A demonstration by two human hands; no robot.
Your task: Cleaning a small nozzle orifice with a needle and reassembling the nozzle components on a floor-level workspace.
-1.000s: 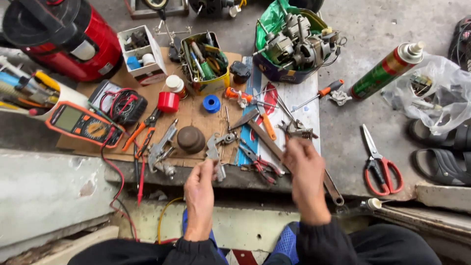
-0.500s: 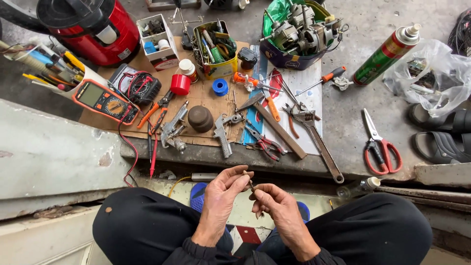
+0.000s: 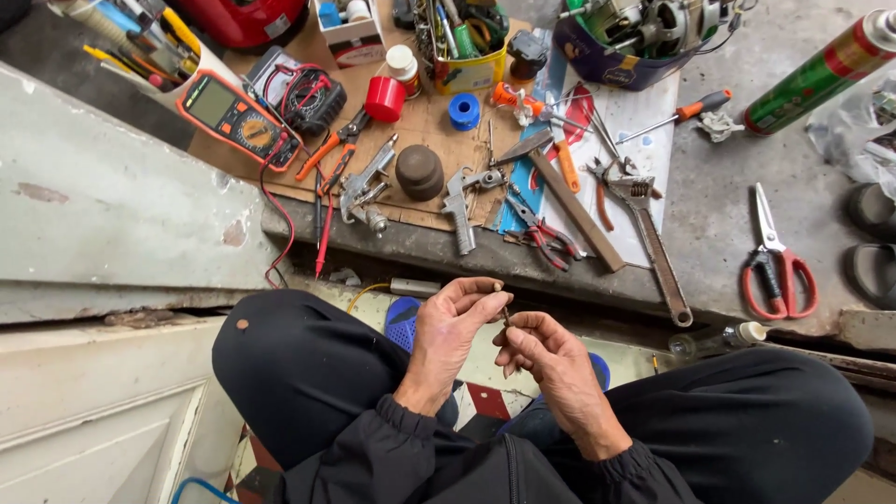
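Both hands are drawn in over my lap, between my knees. My left hand [image 3: 452, 327] and my right hand [image 3: 544, 353] pinch a small thin dark metal part [image 3: 506, 315] between their fingertips; its exact shape is too small to tell. Just beyond the hands, on the concrete ledge, lie an adjustable wrench [image 3: 651, 236], red-handled pliers [image 3: 543, 233] and a hammer [image 3: 563, 194].
A cardboard sheet [image 3: 431, 126] holds an orange multimeter [image 3: 237, 118] with red leads, a red cap [image 3: 384, 98], a blue spool [image 3: 464, 110], a brown knob [image 3: 419, 171] and cutters. Red scissors [image 3: 775, 261] and a green spray can [image 3: 818, 74] lie right. A motor sits in a bowl [image 3: 623, 65].
My right hand left the tools on the ledge and both hands came back over my lap, closing on the small part. The view dropped toward my knees.
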